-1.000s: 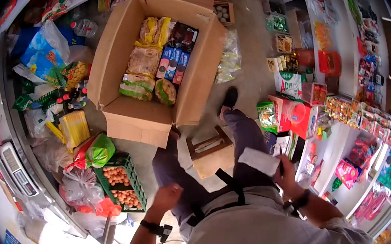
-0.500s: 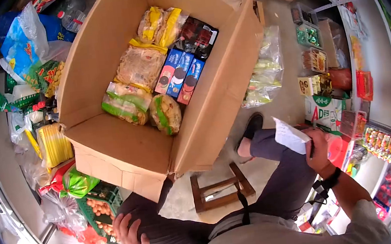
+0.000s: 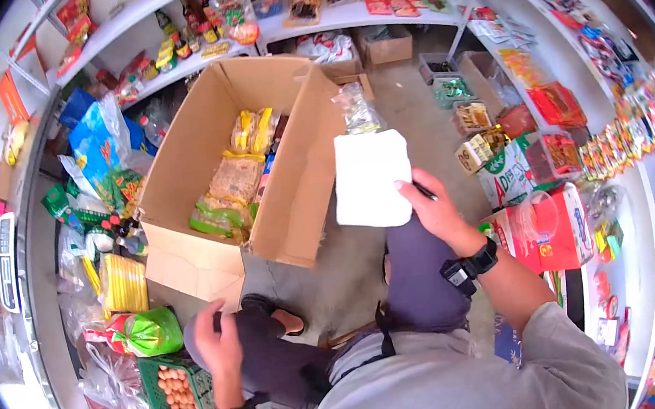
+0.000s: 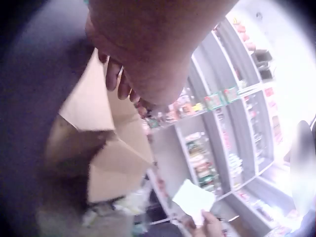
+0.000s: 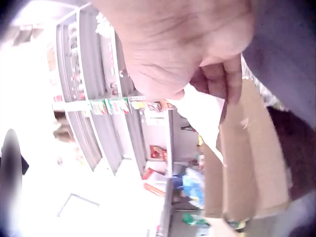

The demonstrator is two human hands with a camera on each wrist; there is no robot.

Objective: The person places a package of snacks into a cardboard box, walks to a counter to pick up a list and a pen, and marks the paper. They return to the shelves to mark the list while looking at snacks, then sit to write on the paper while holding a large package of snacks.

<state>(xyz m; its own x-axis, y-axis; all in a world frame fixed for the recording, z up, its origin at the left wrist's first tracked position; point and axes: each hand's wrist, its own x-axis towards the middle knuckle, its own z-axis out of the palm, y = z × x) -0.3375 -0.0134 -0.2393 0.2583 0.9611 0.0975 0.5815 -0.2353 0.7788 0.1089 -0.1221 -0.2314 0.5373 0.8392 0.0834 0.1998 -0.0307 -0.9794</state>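
Note:
My right hand (image 3: 439, 208) pinches a white sheet of paper (image 3: 373, 179) by its right edge, with a dark pen-like object held in the same hand. The right wrist view shows the paper (image 5: 202, 113) beneath the right hand (image 5: 182, 49). My left hand (image 3: 220, 346) is held near the left knee and grips nothing, its fingers loosely bent; the left wrist view shows that hand (image 4: 138, 54) too. An open cardboard box (image 3: 295, 200) stands on the floor, holding yellow-edged bread packs (image 3: 237, 178), a green pack and partly hidden blue boxes.
Shelves of packaged goods (image 3: 370, 12) run along the back and right. At left are a green egg crate (image 3: 154, 386), yellow bundles (image 3: 124, 282) and bags. A red box (image 3: 549, 232) stands right of my right arm, and plastic tubs (image 3: 452, 92) line the floor.
The paper has moved left and forward in my right hand and now faces up flat. My left hand has lifted from the leg. The view has shifted, showing the back shelves.

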